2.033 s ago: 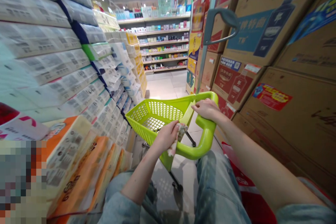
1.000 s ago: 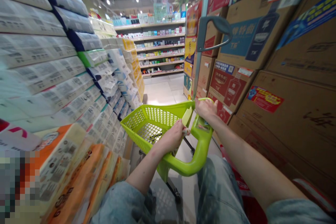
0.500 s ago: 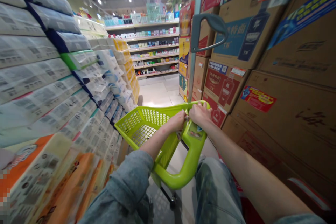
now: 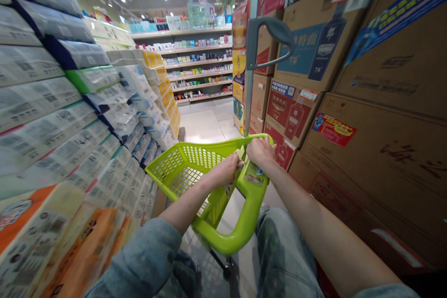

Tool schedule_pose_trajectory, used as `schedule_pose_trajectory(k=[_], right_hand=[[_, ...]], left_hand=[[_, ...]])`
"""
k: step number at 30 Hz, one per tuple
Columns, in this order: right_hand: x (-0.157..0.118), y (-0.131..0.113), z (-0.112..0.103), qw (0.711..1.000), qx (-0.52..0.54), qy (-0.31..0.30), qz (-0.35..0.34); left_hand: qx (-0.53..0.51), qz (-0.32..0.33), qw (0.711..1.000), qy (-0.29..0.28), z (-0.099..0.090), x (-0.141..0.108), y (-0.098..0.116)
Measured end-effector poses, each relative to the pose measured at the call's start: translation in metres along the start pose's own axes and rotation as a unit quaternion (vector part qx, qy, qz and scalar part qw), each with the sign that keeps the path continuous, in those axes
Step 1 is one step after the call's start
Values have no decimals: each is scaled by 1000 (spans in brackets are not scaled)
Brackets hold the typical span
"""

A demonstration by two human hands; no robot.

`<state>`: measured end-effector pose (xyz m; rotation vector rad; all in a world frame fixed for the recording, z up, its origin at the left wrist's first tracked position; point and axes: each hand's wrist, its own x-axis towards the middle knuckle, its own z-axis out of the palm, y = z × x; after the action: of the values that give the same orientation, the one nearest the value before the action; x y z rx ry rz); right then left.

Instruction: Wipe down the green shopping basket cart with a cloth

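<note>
A lime-green plastic shopping cart (image 4: 240,233) stands directly before me, its lattice basket reaching to the left. My right hand (image 4: 260,150) is closed over the cart's upper rim near the foot of a grey pole (image 4: 248,98). Just left of it, my left hand (image 4: 227,168) is closed above the basket's near side, knuckles up. A small pale yellow-green piece (image 4: 240,151) sticks out at its fingers; what it is I cannot make out. A clear panel with a picture (image 4: 254,174) is set in the handle below my right hand. Fingertips of both hands are largely hidden.
Stacked tissue packs (image 4: 45,102) wall the left side, with orange packs (image 4: 80,247) close by. Tall stacks of cardboard boxes (image 4: 349,158) line the right. A grey hooked handle (image 4: 270,42) is on the pole. Ahead, pale floor (image 4: 199,121) leads to cosmetics shelves (image 4: 199,60).
My left hand has moved slightly left and down, apart from the right hand, and the pale piece now shows at its fingers. The right hand keeps its hold. The whole view has shifted slightly.
</note>
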<state>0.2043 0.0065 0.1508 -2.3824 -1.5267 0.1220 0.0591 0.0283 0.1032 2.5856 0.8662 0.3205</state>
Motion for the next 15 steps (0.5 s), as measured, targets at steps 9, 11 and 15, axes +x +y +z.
schedule_pose_trajectory(k=[9,11,15], right_hand=[[-1,1,5,1000,20,18,-5],[-4,0,4,1000,22,17,-7],[-9,-2,2,1000,21,6,-19]], left_hand=[[-9,27,999,-32,-6,-104,2],[-34,15,998,-40,-10,-113,5],[-57,-44,997,-19,-16,-105,12]])
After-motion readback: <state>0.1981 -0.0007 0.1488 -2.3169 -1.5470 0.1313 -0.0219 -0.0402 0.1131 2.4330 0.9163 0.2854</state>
